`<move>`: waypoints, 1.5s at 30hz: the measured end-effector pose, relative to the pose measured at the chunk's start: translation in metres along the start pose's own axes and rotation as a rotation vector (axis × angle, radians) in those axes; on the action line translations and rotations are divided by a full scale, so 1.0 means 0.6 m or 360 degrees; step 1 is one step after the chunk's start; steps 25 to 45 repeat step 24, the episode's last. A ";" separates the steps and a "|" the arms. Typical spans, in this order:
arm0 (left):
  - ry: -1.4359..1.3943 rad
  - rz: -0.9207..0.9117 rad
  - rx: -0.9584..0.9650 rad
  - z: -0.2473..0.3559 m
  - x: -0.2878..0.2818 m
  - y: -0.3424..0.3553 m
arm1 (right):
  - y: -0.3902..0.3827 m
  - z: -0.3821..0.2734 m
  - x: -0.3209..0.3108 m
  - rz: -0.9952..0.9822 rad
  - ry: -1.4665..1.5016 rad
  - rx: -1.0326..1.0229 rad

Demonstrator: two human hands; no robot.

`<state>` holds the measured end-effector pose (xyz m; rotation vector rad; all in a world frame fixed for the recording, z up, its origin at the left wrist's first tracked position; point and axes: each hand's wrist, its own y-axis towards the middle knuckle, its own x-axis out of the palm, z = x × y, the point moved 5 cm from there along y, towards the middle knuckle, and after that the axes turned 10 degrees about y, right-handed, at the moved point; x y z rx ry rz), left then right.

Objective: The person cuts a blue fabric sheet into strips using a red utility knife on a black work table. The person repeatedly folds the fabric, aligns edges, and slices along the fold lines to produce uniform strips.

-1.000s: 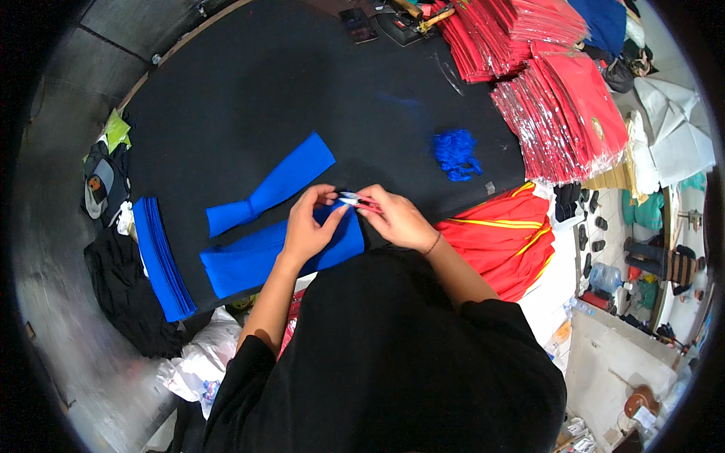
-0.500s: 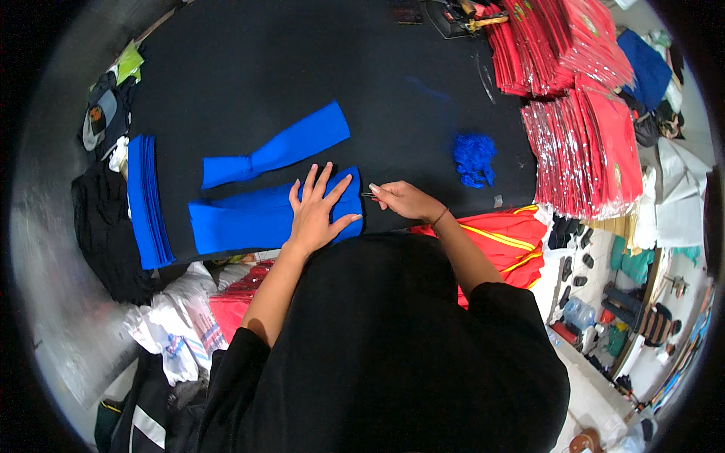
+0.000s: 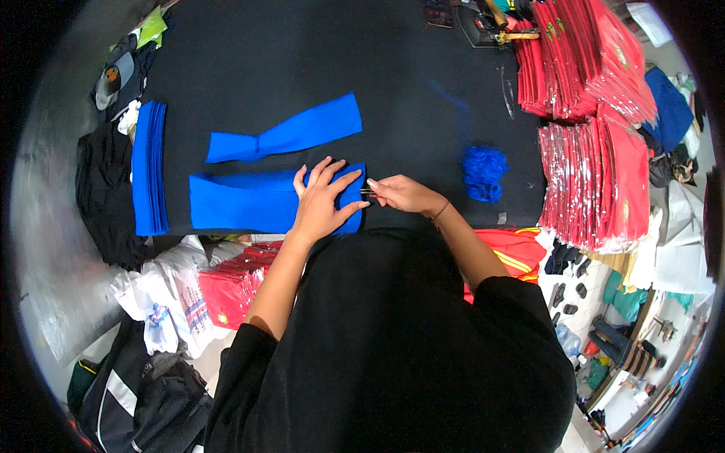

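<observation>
My left hand (image 3: 327,198) lies with fingers spread on a flat blue fabric piece (image 3: 242,202), pressing its right end to the black table. At that piece's right edge, my right hand (image 3: 404,194) grips small metal thread snips (image 3: 368,192), their tips at the fabric; the fingers hide most of the tool. A second blue fabric piece (image 3: 302,134), narrowed and creased toward its left end, lies just beyond. A stack of folded blue pieces (image 3: 150,170) stands at the table's left edge. To the right sits a tangled heap of blue thread (image 3: 485,174).
Red garments in clear plastic bags (image 3: 593,177) are piled along the right edge of the black table (image 3: 302,53). An iron (image 3: 477,27) stands at the far right. Red-and-yellow fabric (image 3: 513,253) hangs by the near edge. White plastic bags (image 3: 170,294) are below left.
The view has shifted a little, so the table's things appear moved. My left hand stays spread on the blue fabric, and the snips in my right hand remain at its edge.
</observation>
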<state>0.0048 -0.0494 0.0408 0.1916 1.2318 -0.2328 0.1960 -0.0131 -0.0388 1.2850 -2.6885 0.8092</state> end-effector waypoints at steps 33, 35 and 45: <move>-0.0059 0.0021 -0.0067 0.004 0.014 0.006 | 0.007 0.023 -0.001 0.0140 -0.0123 -0.0168; -0.0059 0.0021 -0.0067 0.004 0.014 0.006 | 0.007 0.023 -0.001 0.0140 -0.0123 -0.0168; -0.0059 0.0021 -0.0067 0.004 0.014 0.006 | 0.007 0.023 -0.001 0.0140 -0.0123 -0.0168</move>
